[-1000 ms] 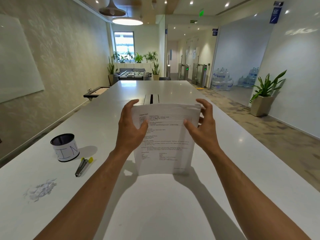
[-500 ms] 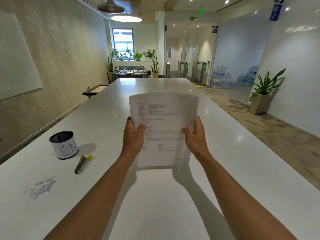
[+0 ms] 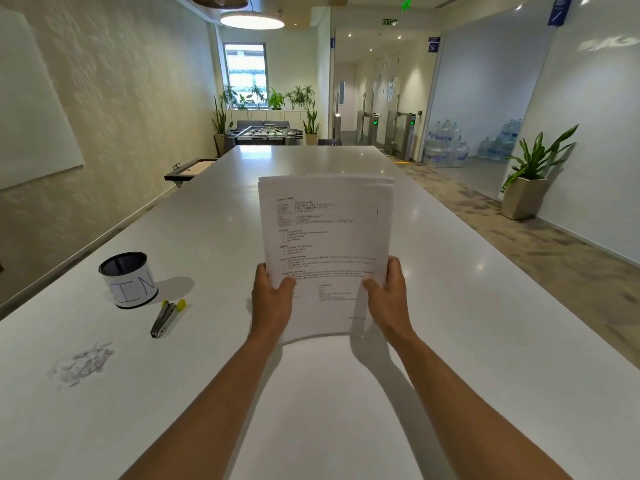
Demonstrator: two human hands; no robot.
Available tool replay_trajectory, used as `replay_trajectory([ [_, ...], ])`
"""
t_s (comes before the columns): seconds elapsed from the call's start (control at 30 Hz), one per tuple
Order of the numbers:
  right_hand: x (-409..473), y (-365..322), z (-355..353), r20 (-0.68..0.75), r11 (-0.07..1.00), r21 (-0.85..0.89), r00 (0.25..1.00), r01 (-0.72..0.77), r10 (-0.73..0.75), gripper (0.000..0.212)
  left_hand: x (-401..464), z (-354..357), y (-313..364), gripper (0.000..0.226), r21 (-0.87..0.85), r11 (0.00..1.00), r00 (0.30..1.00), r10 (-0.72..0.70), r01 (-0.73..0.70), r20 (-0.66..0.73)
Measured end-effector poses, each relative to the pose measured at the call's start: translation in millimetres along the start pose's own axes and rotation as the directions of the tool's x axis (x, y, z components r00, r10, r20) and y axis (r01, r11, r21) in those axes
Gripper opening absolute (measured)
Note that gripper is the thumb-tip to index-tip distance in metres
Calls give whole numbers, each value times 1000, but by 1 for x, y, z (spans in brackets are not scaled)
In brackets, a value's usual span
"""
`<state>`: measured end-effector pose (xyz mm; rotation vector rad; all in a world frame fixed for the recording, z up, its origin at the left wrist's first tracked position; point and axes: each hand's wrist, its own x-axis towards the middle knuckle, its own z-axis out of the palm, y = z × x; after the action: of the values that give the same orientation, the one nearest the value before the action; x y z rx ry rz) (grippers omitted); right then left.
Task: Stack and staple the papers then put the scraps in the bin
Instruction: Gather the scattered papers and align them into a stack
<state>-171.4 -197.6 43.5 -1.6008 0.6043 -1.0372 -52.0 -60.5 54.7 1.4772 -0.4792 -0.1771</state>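
A stack of printed white papers (image 3: 325,237) stands upright above the white table (image 3: 450,341), its bottom edge near the surface. My left hand (image 3: 272,299) grips the stack's lower left edge, thumb on the front sheet. My right hand (image 3: 389,296) grips the lower right edge the same way. Left of the papers stands a small round bin (image 3: 130,280) with a white label and dark inside. A stapler (image 3: 166,318) with a yellow end lies just in front of the bin. A heap of paper scraps (image 3: 83,363) lies nearer on the left.
The long table runs far ahead. A wall with a whiteboard (image 3: 31,109) lies to the left. On the right floor stand a potted plant (image 3: 530,181) and water bottles (image 3: 446,147). A foosball table (image 3: 263,133) stands beyond the table's far end.
Both hands slid down from the top of the stack to its lower edges, and the papers now stand taller in front of me.
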Motion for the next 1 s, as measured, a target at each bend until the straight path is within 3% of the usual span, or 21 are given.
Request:
replay_trajectory([
  [0.1,0,-1,-1,-6,999,8,999,37,-37,34,-2,2,-1,28,-22,999,999,32,-32,-6],
  [0.3,-20,36,-3,10,995,1,995,-98,98,39,-18,5,-31,34,9,999,999,-37,37,-3],
  [0.53,-12,37,-12,-44,981,66,981,-184,187,34,-14,9,-31,32,-58,998,999,-5,8,41],
  [0.67,-17,35,-15,-143,897,307,917,-317,373,43,-16,15,-31,39,-180,983,998,-33,42,53],
  [0.77,-22,40,-6,-7,693,598,861,-404,508,52,-19,23,-27,42,-255,966,998,-34,46,51],
  [0.87,-31,35,7,125,586,705,884,-399,451,53,-25,33,-26,42,-317,946,996,-51,72,73],
  [1.0,-35,19,14,105,634,712,939,-301,328,49,-33,42,-27,43,-416,900,989,-82,127,125],
])
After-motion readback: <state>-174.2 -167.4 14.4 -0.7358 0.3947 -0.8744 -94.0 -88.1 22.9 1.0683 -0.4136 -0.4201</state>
